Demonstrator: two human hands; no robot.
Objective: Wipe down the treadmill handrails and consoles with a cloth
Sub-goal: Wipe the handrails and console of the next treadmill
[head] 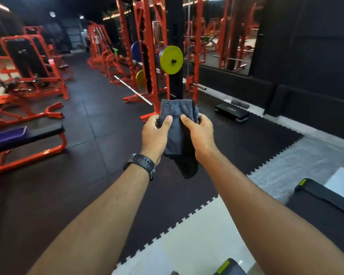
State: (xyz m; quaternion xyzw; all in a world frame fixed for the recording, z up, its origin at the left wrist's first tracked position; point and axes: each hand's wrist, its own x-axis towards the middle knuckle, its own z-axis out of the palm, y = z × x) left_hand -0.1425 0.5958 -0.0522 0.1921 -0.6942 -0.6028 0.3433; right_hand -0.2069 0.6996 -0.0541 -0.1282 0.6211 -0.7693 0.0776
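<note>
Gym floor: dark rubber tiles (91, 124), orange racks (145, 46), yellow plate (171, 60). Left hand (155, 133) and right hand (200, 132) both grip grey cloth (177, 124), thumbs pinching.

Gym was pretty dim, small round ceiling spotlights (52, 14) glaring way back. Fisheye bent the edges, orange steel machines (28, 56) at left looked smeared, only the dark grey terry cloth (176, 110) was crisp.

A gym: orange steel weight machines (34, 62) line a dark rubber-tiled floor (87, 120), and a rack (145, 26) carries a yellow weight plate (171, 60) with a barbell (134, 91) beside it. A padded bench (28, 133) (purple at one end) stands left, and a wall mirror (226, 36) reflects more frames.
</note>
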